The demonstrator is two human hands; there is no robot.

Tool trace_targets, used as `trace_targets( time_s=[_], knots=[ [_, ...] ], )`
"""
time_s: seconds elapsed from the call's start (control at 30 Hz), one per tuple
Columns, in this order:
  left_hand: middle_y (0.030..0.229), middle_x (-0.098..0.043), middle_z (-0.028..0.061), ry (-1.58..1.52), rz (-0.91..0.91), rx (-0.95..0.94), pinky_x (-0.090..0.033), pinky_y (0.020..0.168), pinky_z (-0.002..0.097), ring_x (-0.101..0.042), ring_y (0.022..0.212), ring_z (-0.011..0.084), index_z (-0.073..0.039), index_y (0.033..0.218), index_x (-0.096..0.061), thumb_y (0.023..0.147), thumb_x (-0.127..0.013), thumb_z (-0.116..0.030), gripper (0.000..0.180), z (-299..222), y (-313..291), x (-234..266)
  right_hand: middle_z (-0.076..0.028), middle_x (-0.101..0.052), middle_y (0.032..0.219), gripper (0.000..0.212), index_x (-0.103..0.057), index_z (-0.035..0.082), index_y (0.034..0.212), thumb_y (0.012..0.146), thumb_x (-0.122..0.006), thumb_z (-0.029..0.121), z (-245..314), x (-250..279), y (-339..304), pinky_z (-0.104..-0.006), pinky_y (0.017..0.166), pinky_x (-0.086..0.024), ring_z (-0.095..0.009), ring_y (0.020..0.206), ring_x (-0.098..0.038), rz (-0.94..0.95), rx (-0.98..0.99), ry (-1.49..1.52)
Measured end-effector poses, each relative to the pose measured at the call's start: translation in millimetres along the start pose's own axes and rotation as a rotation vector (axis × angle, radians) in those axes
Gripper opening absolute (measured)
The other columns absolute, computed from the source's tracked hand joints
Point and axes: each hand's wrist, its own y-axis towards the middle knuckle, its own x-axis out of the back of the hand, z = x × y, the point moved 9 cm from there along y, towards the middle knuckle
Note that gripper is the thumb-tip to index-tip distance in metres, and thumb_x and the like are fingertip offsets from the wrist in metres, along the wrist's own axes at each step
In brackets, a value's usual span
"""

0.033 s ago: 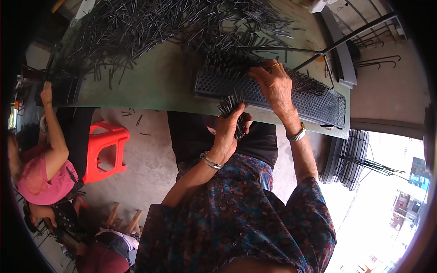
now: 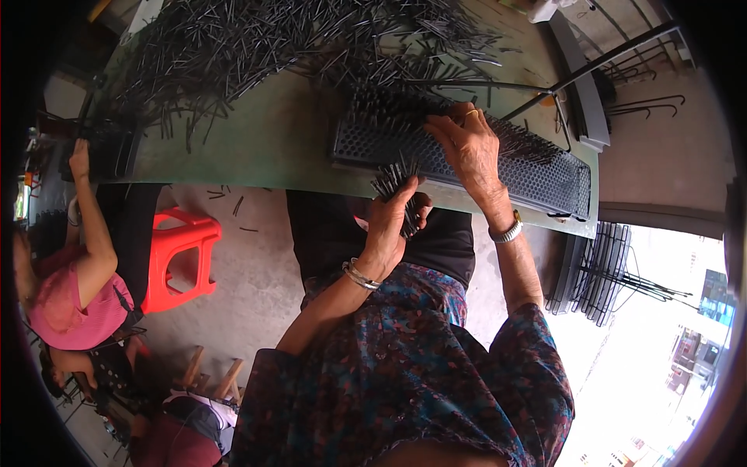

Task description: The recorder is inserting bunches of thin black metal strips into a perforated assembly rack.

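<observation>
My left hand (image 2: 387, 226) is wrapped round a bundle of thin black rods (image 2: 397, 176), held in front of the table's near edge. Their ends fan out above the thumb. A long black rack (image 2: 545, 185) with rows of round holes lies along that edge. Many short black rods (image 2: 381, 109) stand upright in its far rows, while the near rows show bare holes. Over the rack's middle, my right hand (image 2: 471, 152) has its fingers bent and closed down among the standing rods. Those fingers hide whatever is between their tips.
A large heap of loose black rods (image 2: 257, 54) covers the far part of the green table (image 2: 233, 156). A dark metal bar frame (image 2: 599, 70) reaches across at right. Left stand a red plastic stool (image 2: 183, 253) and a person in pink (image 2: 78, 303) working at the table.
</observation>
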Motion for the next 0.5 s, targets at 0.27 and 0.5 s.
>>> trace_targets(
  time_s=[0.27, 0.5],
  knots=[
    [0.076, -0.068, 0.0078, 0.040, 0.017, -0.053, -0.044, 0.047, 0.0238, -0.060, 0.059, 0.0113, -0.002, 0.102, -0.065, 0.092, -0.067, -0.030, 0.030, -7.3, -4.3, -4.9, -0.008, -0.066, 0.087, 0.022, -0.069, 0.003, 0.104, 0.087, -0.071, 0.017, -4.2, -17.2, -31.1, -0.0281, 0.066, -0.048, -0.017, 0.076, -0.062, 0.304, -0.346, 0.576],
    [0.087, -0.071, 0.0096, 0.111, 0.049, 0.000, -0.044, 0.049, 0.0241, -0.062, 0.064, 0.0127, -0.005, 0.105, -0.066, 0.092, -0.066, -0.031, 0.029, -4.5, -6.1, -12.7, -0.008, -0.068, 0.080, 0.018, -0.067, -0.002, 0.099, 0.088, -0.065, 0.012, -12.3, -32.3, -48.6, -0.0278, 0.064, -0.050, -0.014, 0.071, -0.064, 0.445, -0.610, 0.882]
  ],
)
